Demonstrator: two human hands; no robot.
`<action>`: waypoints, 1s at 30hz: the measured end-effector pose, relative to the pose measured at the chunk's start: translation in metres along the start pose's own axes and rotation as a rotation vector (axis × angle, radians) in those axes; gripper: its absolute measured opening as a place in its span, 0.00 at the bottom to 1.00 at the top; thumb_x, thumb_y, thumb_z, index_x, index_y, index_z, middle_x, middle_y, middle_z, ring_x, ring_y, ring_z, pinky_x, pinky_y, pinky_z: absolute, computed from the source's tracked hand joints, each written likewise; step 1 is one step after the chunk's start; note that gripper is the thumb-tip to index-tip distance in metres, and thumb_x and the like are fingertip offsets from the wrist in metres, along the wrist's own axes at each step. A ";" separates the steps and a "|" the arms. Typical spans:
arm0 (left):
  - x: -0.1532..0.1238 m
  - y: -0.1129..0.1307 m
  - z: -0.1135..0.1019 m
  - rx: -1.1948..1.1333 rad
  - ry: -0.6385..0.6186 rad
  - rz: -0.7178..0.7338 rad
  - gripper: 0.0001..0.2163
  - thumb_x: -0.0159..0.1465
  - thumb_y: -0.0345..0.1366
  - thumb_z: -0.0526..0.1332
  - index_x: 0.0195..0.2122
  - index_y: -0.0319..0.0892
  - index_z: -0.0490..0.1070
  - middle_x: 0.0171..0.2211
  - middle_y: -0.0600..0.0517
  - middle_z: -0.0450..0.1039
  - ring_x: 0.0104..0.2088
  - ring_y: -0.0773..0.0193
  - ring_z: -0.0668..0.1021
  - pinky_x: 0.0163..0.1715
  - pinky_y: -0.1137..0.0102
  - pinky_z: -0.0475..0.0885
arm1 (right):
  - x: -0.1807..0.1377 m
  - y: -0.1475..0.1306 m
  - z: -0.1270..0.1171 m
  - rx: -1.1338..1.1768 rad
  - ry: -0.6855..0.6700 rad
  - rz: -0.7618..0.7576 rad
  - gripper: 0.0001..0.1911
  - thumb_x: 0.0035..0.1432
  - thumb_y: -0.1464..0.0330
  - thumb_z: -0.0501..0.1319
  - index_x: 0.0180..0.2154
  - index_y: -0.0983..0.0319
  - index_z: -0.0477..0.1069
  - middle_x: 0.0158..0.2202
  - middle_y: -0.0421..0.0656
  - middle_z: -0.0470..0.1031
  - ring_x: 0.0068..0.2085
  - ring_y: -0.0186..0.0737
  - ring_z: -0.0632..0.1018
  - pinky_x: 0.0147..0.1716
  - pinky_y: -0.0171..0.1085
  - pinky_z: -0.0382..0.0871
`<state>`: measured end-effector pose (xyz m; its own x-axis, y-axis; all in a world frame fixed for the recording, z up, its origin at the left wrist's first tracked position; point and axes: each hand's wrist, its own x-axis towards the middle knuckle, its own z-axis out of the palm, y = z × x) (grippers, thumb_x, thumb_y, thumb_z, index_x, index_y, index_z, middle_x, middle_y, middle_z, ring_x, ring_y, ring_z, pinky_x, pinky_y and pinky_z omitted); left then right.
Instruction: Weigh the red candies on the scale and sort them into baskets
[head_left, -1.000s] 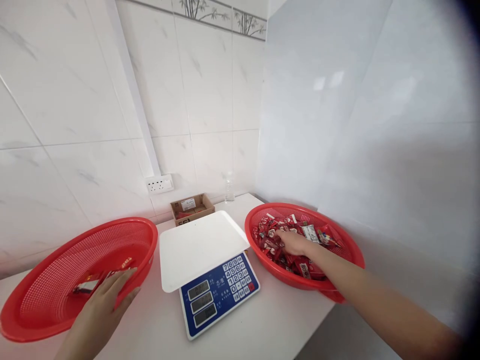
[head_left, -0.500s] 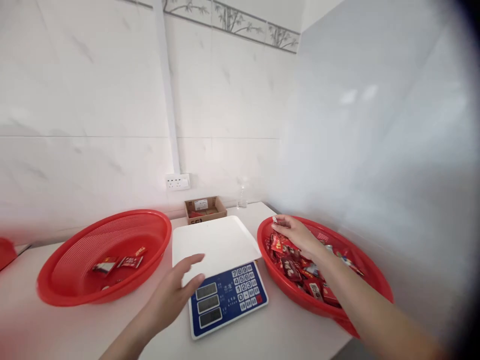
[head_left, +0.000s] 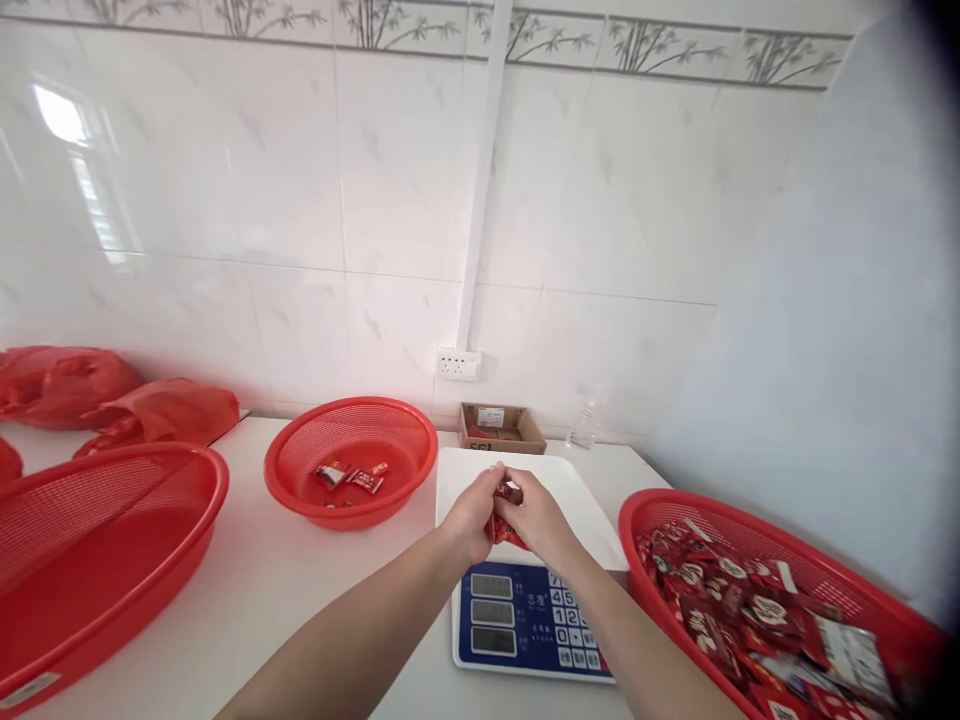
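My left hand [head_left: 471, 515] and my right hand [head_left: 536, 515] meet over the white pan [head_left: 577, 510] of the weighing scale, fingers curled. Between them are small red snack packets [head_left: 510, 533], partly hidden by the fingers, so their number is unclear. Below my wrists lies the scale's blue panel [head_left: 525, 625] with three displays and a keypad, partly covered by my right forearm. To the right stands a red basket [head_left: 637, 515] full of red and dark snack packets [head_left: 750, 600].
A smaller round red basket [head_left: 300, 500] left of the scale holds several packets [head_left: 364, 480]. Another red basket [head_left: 202, 465] stands at far left, with red plastic bags [head_left: 165, 410] behind. Behind the scale are a cardboard box [head_left: 510, 440] and a clear bottle [head_left: 583, 430].
The view has turned left. My right hand has left the right basket and come over the scale with packets. My left hand, open before, has closed in beside it.
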<state>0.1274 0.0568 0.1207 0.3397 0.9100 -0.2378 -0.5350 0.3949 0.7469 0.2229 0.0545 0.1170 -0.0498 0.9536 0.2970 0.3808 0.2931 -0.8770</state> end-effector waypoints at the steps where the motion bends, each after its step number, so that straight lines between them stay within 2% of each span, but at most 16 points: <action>1: 0.001 0.000 -0.003 -0.028 0.007 -0.022 0.12 0.63 0.43 0.53 0.33 0.39 0.68 0.23 0.53 0.68 0.22 0.68 0.73 0.23 0.73 0.68 | 0.000 0.000 0.001 0.013 -0.008 0.030 0.19 0.44 0.68 0.60 0.42 0.60 0.70 0.43 0.44 0.73 0.38 0.41 0.75 0.38 0.40 0.69; 4: 0.000 0.002 -0.011 -0.114 0.004 -0.089 0.13 0.64 0.43 0.52 0.32 0.39 0.68 0.24 0.51 0.69 0.24 0.65 0.75 0.25 0.71 0.70 | -0.003 -0.003 0.002 0.107 -0.055 0.130 0.26 0.45 0.64 0.62 0.49 0.58 0.66 0.45 0.43 0.72 0.34 0.37 0.75 0.34 0.38 0.71; 6: -0.002 0.003 -0.015 -0.166 0.018 -0.122 0.14 0.64 0.44 0.51 0.33 0.39 0.68 0.26 0.51 0.70 0.25 0.65 0.76 0.27 0.69 0.72 | -0.005 -0.005 0.002 0.159 -0.038 0.163 0.26 0.46 0.61 0.62 0.48 0.57 0.66 0.45 0.43 0.72 0.31 0.35 0.75 0.32 0.37 0.71; 8: -0.003 0.003 -0.017 -0.207 0.046 -0.131 0.14 0.64 0.44 0.51 0.32 0.39 0.67 0.25 0.52 0.69 0.25 0.66 0.75 0.28 0.69 0.73 | -0.006 -0.006 0.002 0.207 0.038 0.183 0.24 0.46 0.58 0.63 0.46 0.58 0.67 0.45 0.44 0.71 0.31 0.35 0.75 0.31 0.37 0.71; 11: -0.004 0.003 -0.020 -0.240 0.074 -0.133 0.09 0.64 0.37 0.53 0.30 0.38 0.65 0.23 0.53 0.67 0.23 0.69 0.74 0.27 0.73 0.73 | -0.003 -0.003 0.001 0.313 0.171 0.186 0.23 0.45 0.56 0.64 0.42 0.59 0.69 0.40 0.43 0.73 0.31 0.35 0.75 0.31 0.35 0.70; 14: -0.004 0.004 -0.023 -0.234 0.097 -0.127 0.05 0.64 0.30 0.54 0.30 0.38 0.64 0.22 0.54 0.67 0.20 0.73 0.72 0.25 0.77 0.72 | 0.005 0.008 -0.002 0.420 0.254 0.205 0.21 0.43 0.55 0.65 0.38 0.60 0.70 0.33 0.41 0.74 0.32 0.35 0.75 0.32 0.33 0.70; 17: -0.004 0.007 -0.031 -0.197 0.111 -0.131 0.06 0.64 0.30 0.55 0.29 0.39 0.63 0.22 0.55 0.67 0.16 0.76 0.69 0.17 0.81 0.68 | 0.014 0.026 -0.009 0.441 0.319 0.268 0.20 0.41 0.55 0.66 0.34 0.60 0.70 0.29 0.40 0.74 0.29 0.34 0.75 0.28 0.32 0.69; 19: -0.005 0.010 -0.038 -0.159 0.121 -0.137 0.07 0.63 0.33 0.56 0.28 0.39 0.63 0.21 0.55 0.66 0.15 0.76 0.68 0.11 0.83 0.61 | 0.019 0.040 -0.014 0.421 0.347 0.329 0.20 0.42 0.55 0.65 0.35 0.60 0.69 0.28 0.40 0.74 0.28 0.36 0.75 0.26 0.33 0.69; 22: -0.009 0.013 -0.048 -0.106 0.147 -0.122 0.09 0.63 0.36 0.57 0.28 0.40 0.61 0.21 0.57 0.66 0.14 0.78 0.67 0.07 0.85 0.52 | 0.023 0.058 -0.021 0.310 0.364 0.378 0.20 0.46 0.57 0.61 0.40 0.60 0.68 0.36 0.46 0.75 0.37 0.42 0.77 0.34 0.37 0.71; 25: -0.017 0.015 -0.053 -0.055 0.149 -0.099 0.09 0.60 0.37 0.60 0.28 0.40 0.61 0.22 0.57 0.67 0.14 0.78 0.67 0.08 0.85 0.51 | 0.020 0.068 -0.025 0.021 0.347 0.292 0.22 0.50 0.60 0.57 0.48 0.61 0.66 0.49 0.49 0.71 0.51 0.45 0.71 0.48 0.42 0.66; 27: -0.023 0.015 -0.056 -0.021 0.126 -0.072 0.09 0.58 0.36 0.63 0.28 0.41 0.61 0.23 0.57 0.68 0.14 0.78 0.67 0.09 0.84 0.51 | 0.016 0.070 -0.026 -0.193 0.232 0.165 0.21 0.52 0.62 0.55 0.49 0.60 0.67 0.52 0.48 0.69 0.54 0.44 0.68 0.53 0.45 0.60; 30: -0.033 0.015 -0.061 0.018 0.082 -0.009 0.10 0.55 0.36 0.65 0.29 0.41 0.63 0.23 0.57 0.69 0.15 0.78 0.67 0.10 0.84 0.51 | 0.012 0.072 -0.020 -0.450 -0.009 -0.010 0.19 0.55 0.65 0.52 0.48 0.59 0.69 0.54 0.46 0.68 0.57 0.44 0.64 0.58 0.47 0.52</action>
<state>0.0611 0.0404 0.1016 0.2794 0.9141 -0.2939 -0.5181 0.4013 0.7553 0.2686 0.0860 0.0648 -0.0625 0.9521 0.2994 0.7436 0.2445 -0.6223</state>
